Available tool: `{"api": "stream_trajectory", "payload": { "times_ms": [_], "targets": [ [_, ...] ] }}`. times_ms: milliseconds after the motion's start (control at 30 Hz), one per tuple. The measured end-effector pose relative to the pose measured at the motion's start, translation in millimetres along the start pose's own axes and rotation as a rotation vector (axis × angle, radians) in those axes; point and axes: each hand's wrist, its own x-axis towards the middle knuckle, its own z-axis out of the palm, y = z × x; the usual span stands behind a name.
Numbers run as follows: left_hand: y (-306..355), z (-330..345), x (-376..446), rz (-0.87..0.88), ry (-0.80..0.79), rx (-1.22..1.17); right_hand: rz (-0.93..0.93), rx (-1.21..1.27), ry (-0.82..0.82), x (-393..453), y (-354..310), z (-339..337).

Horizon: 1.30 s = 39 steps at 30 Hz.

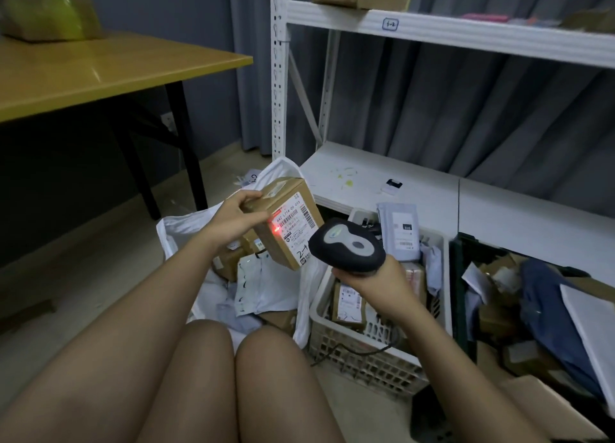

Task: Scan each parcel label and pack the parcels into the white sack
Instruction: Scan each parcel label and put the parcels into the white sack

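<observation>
My left hand (234, 217) grips a small cardboard parcel (283, 223) by its left end, tilted, with its white label facing the scanner. A red scan dot glows on the label's left edge. My right hand (372, 274) holds a black and grey barcode scanner (347, 244) by its handle, its head pointing at the label from the lower right. The parcel hangs above the open white sack (179, 229) on the floor, which holds several boxes and white mailers.
A white plastic crate (366, 359) with parcels and a grey mailer stands right of the sack. A dark crate (461, 293) with boxes is further right. White metal shelving (382, 180) rises behind. A yellow table (100, 73) stands left. My knees fill the bottom.
</observation>
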Motion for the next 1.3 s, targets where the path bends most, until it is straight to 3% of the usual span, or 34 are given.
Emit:
{"api": "stream_trajectory", "payload": {
  "times_ms": [400, 667, 800, 967, 1133, 1300],
  "targets": [
    [-8, 3, 2, -0.012, 0.008, 0.006, 0.01, 0.033, -0.02, 5, 1, 2],
    [-48, -10, 18, -0.101, 0.337, 0.194, 0.233, 0.239, 0.156, 45, 30, 28],
    [-66, -1, 41, -0.134, 0.384, 0.21, 0.303, 0.272, 0.166, 70, 47, 38],
    [-86, 32, 90, -0.127, 0.341, 0.15, 0.344, 0.272, 0.258, 113, 70, 42],
    [-109, 72, 126, -0.002, 0.379, 0.071, 0.376, 0.335, 0.317, 147, 89, 40],
    [-150, 98, 138, -0.262, 0.032, 0.44, 0.396, 0.329, 0.284, 152, 111, 39]
  ]
}}
